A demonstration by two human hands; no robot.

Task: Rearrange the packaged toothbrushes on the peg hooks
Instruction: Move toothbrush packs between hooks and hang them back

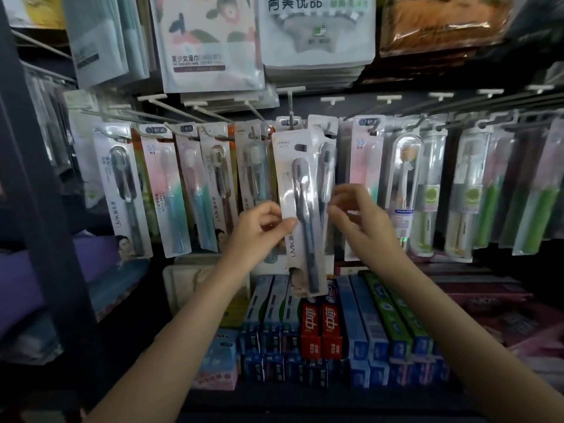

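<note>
Pinching the left edge of a white LMK toothbrush pack (300, 206) between thumb and curled fingers, the left hand (262, 228) is held in front of the display. The pack is kept upright, slightly tilted, with its hang hole free of any hook. Its right edge is met by the right hand (355, 213), whose fingers are curled at that side; whether this pack or the second dark-brush pack (326, 166) just behind it is being pinched cannot be told.

Directly above the hands, a peg hook (292, 117) is seen projecting forward, with packs hung behind it. To the left of the left hand, a row of hung packs is displayed, among them another LMK pack (123, 190) and pink-and-blue SS packs (166, 190). To the right of the right hand, a clear pack with an orange-bristled brush (404, 172) and packs with green handles (485, 203) are hung.

Below the hands, boxed toothpaste is stacked, including red boxes (320, 328) and blue boxes (360, 325). High above the hands, large towel packets (317, 32) are hung.
</note>
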